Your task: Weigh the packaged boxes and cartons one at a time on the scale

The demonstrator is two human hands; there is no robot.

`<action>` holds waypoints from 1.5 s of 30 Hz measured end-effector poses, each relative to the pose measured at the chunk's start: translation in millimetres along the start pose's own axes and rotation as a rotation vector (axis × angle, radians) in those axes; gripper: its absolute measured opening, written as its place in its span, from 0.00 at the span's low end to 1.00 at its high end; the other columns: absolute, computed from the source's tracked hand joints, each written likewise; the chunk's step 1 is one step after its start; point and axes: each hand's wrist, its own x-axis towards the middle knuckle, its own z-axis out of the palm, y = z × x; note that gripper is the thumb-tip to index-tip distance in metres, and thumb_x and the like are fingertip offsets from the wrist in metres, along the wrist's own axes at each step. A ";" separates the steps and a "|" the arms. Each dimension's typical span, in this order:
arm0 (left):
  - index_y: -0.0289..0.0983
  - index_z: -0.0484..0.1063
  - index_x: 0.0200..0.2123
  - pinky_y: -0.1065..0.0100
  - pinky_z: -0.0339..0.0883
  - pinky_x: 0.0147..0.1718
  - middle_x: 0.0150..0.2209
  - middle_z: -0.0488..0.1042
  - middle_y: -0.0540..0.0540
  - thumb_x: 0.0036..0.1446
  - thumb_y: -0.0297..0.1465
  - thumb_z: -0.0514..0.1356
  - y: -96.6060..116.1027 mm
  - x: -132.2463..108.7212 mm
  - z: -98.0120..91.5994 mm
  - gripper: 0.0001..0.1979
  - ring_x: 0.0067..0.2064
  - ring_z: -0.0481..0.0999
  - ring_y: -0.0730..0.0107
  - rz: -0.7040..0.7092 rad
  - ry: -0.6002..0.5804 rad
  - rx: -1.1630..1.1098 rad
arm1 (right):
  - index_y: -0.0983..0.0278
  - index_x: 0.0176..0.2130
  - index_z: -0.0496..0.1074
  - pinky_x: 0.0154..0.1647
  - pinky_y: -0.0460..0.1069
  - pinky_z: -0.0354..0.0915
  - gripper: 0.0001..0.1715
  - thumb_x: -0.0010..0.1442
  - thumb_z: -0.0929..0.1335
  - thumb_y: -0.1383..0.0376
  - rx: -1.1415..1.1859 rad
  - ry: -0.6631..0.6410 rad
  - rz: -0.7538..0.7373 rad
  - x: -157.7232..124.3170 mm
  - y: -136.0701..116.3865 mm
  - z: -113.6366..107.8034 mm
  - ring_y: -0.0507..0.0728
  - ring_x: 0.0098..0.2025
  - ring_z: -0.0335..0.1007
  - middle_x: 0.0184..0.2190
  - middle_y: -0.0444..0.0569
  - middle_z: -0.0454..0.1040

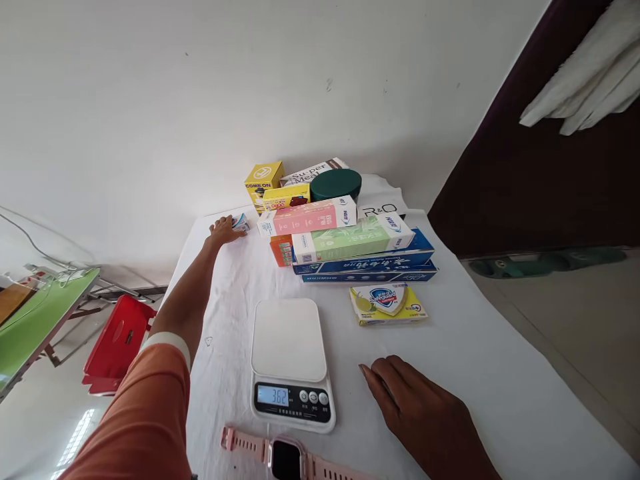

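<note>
At the far left of the table, my left hand reaches out with its fingers over a small blue-and-white box, closed on it and partly covering it. Near the front right, my right hand rests on the white cloth, fingers curled together and nothing visible in them. Between my arms lies a white kitchen scale with a bare plate and lit digits on its display. A yellow Safeguard soap box lies beyond my right hand, apart from it.
Stacked toothpaste boxes, pink, green and blue, stand behind the scale. Behind them are a dark green lid, a yellow box and a Su-per Meal box. A pink-strapped smartwatch lies in front. A red stool stands left.
</note>
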 end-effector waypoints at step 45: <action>0.48 0.61 0.70 0.44 0.70 0.62 0.65 0.70 0.38 0.59 0.52 0.70 -12.9 -342.3 -27.4 0.41 0.65 0.74 0.47 0.514 0.446 -0.557 | 0.64 0.35 0.75 0.30 0.49 0.51 0.22 0.75 0.60 0.59 -0.008 -0.332 0.235 -6.5 -8.2 4.3 0.55 0.30 0.67 0.31 0.52 0.78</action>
